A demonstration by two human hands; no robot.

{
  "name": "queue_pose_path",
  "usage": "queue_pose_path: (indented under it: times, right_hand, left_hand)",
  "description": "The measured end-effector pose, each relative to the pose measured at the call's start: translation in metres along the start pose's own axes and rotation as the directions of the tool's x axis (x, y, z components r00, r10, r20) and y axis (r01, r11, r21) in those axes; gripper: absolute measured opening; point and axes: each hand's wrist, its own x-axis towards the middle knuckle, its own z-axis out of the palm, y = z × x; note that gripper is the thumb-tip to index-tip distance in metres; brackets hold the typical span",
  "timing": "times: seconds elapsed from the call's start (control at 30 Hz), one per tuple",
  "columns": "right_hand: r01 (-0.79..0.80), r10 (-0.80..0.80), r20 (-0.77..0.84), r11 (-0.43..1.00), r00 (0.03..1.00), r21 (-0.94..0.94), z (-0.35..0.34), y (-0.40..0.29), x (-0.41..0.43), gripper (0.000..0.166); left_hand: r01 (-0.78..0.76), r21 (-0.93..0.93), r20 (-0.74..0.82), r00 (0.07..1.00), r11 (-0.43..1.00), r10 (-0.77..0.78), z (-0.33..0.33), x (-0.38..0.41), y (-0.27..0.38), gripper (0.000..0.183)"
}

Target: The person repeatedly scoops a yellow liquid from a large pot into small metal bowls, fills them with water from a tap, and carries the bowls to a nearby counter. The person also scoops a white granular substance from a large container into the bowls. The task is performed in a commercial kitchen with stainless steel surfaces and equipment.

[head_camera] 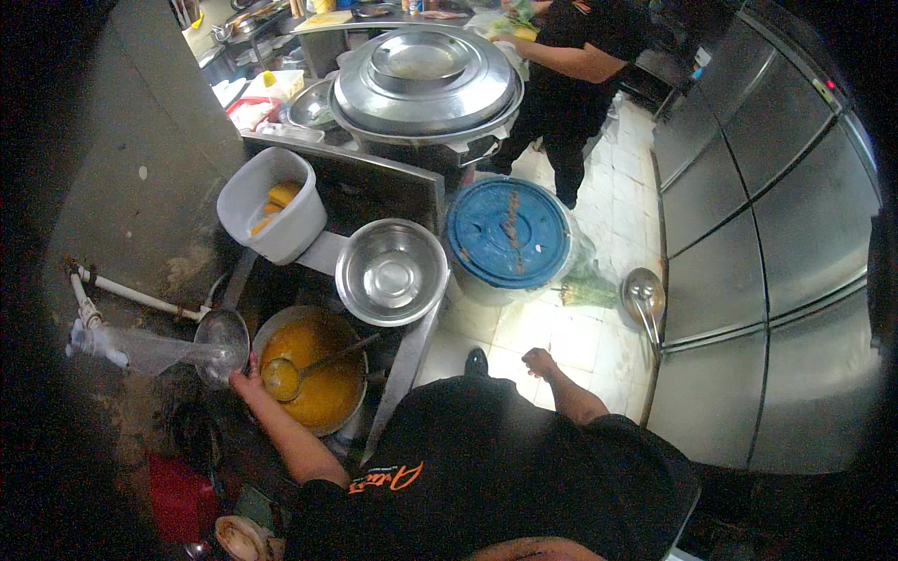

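Observation:
With my left hand [245,379] I grip the rim of a metal bowl [223,348], tilted beneath a running tap [105,343]; water streams into it. Just right of that hand stands a large pot [330,414] of orange-yellow liquid, with a long-handled ladle [283,379] resting in it. An empty steel bowl [391,272] sits above the pot, beside a white plastic tub [273,210] with yellow-orange pieces inside. My right hand [539,362] hangs over the tiled floor, fingers curled, holding nothing that I can see.
A blue-lidded bucket [508,231] stands on the floor near green vegetables in plastic [589,284]. Behind is a large lidded pot [424,84]. A co-worker [561,91] stands at the back counter. Metal cabinets [758,245] line the right, with a large ladle [642,294] beside them.

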Motion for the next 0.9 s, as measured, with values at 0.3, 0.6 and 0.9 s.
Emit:
queue_pose_path:
  times: [0.3, 0.6, 0.9]
  right_hand:
    - [-0.017, 0.02, -0.03, 0.994, 0.999, 0.107, 0.002, 0.008, 0.001, 0.027]
    - [0.052, -0.05, -0.011, 0.985, 0.999, 0.164, 0.003, 0.016, 0.008, 0.027]
    - [0.034, -0.034, -0.003, 0.979, 0.999, 0.201, 0.007, 0.001, -0.001, 0.024]
  left_hand:
    - [-0.017, -0.025, 0.009, 1.0, 1.0, 0.018, -0.012, 0.015, -0.008, 0.045]
    - [-0.189, 0.101, 0.187, 0.968, 0.977, 0.168, -0.068, 0.08, -0.03, 0.044]
    - [-0.097, 0.003, 0.112, 0.989, 0.995, 0.096, -0.067, 0.08, -0.015, 0.048]
